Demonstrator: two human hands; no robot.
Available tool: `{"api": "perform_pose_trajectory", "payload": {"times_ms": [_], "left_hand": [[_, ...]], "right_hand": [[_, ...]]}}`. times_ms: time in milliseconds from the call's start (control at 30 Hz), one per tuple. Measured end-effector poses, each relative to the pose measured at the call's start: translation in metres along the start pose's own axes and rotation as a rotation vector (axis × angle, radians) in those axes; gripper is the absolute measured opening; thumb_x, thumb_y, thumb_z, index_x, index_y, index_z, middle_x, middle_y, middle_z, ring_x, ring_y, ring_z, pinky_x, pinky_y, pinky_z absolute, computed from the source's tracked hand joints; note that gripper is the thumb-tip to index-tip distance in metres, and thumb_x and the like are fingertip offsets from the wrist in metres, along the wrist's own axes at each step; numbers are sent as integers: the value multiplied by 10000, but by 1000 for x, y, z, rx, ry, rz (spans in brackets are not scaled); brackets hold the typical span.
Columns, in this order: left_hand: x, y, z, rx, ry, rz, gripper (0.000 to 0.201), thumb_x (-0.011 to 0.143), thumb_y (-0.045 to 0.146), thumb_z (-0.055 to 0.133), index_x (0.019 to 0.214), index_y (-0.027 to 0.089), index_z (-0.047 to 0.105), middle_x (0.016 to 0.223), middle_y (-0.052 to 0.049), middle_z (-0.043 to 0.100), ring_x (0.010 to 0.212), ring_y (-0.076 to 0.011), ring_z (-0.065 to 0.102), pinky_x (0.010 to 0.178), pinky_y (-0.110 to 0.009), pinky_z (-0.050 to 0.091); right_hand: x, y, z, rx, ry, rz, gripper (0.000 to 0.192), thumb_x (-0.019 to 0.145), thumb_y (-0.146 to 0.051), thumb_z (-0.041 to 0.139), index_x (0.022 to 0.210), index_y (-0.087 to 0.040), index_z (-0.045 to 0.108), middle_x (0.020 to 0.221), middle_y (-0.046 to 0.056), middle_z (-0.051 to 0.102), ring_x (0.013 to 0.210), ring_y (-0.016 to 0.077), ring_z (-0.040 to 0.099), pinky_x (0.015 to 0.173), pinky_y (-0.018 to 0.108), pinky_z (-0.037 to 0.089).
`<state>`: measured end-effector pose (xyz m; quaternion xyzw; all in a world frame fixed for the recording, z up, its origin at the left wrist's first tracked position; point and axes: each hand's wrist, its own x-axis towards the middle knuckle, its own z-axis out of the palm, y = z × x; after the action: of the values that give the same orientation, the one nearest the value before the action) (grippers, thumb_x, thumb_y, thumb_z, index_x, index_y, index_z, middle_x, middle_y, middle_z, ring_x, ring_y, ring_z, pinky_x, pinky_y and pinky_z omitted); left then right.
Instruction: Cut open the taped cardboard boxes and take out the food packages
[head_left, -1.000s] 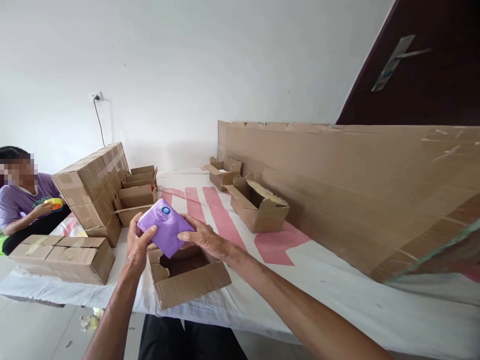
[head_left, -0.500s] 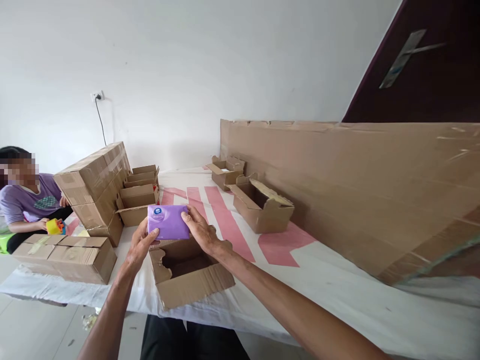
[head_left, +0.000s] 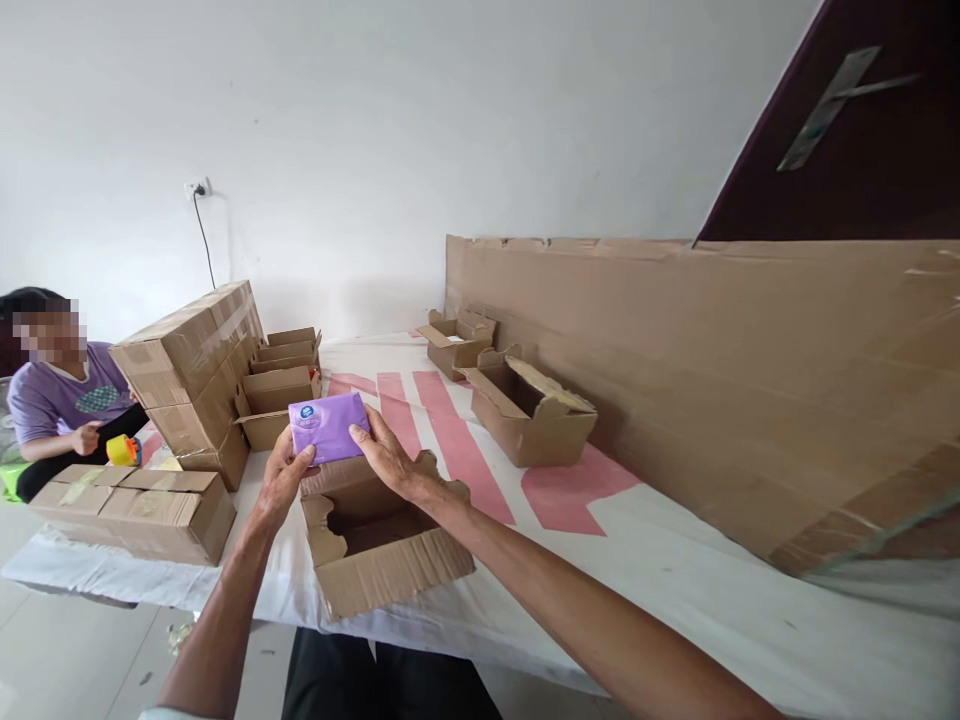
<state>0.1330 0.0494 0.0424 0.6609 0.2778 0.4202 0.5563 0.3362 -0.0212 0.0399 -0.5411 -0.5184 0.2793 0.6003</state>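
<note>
Between my two hands is a purple pack of tissues [head_left: 328, 432] with a round blue-and-white logo at its upper left. My left hand [head_left: 281, 475] grips the pack's left lower corner, thumb on the front. On the right edge, my right hand [head_left: 382, 447] holds it with the thumb across the front face. The fingers behind the pack are hidden. Just below the hands, an open cardboard box [head_left: 394, 578] sits at the table's near edge, its flaps up and its inside dark.
Two more open boxes, a larger one [head_left: 536, 430] and a smaller one [head_left: 457, 345], stand by a tall cardboard panel [head_left: 675, 370]. Stacked closed boxes [head_left: 184, 365] and a low closed box [head_left: 135, 515] are at left. A person [head_left: 71, 400] sits beyond them near a yellow tape dispenser [head_left: 121, 450].
The tissue pack has risen slightly and tilted, its right side higher, with both hands still on it. The other person's hand has come away from the yellow object.
</note>
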Motion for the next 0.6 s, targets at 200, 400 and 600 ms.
{"api": "perform_pose_trajectory", "payload": {"times_ms": [200, 400, 600], "left_hand": [[2, 3, -4, 67, -118, -15, 862, 856, 636, 802, 1613, 334, 521, 1595, -105, 588, 1406, -413, 561, 898, -396, 603], [5, 3, -8, 110, -171, -62, 892, 853, 632, 790, 1642, 351, 483, 1665, -93, 525, 1486, -453, 472, 925, -443, 595], [10, 5, -10, 136, -218, -60, 878, 863, 626, 778, 1634, 307, 504, 1640, -107, 561, 1493, -476, 463, 1003, -508, 564]], "right_hand": [[15, 19, 1, -2, -3, 26, 621, 984, -548, 601, 1560, -315, 586, 1636, 50, 570, 1611, 392, 361, 1331, 667, 198], [20, 52, -4, -15, -13, 129, 739, 956, -704, 597, 1601, -348, 544, 1721, 35, 455, 1665, 407, 217, 1310, 734, -21], [33, 69, -4, 90, -67, 33, 728, 934, -641, 651, 1571, -293, 588, 1647, 79, 558, 1628, 362, 340, 1339, 593, 207]]}}
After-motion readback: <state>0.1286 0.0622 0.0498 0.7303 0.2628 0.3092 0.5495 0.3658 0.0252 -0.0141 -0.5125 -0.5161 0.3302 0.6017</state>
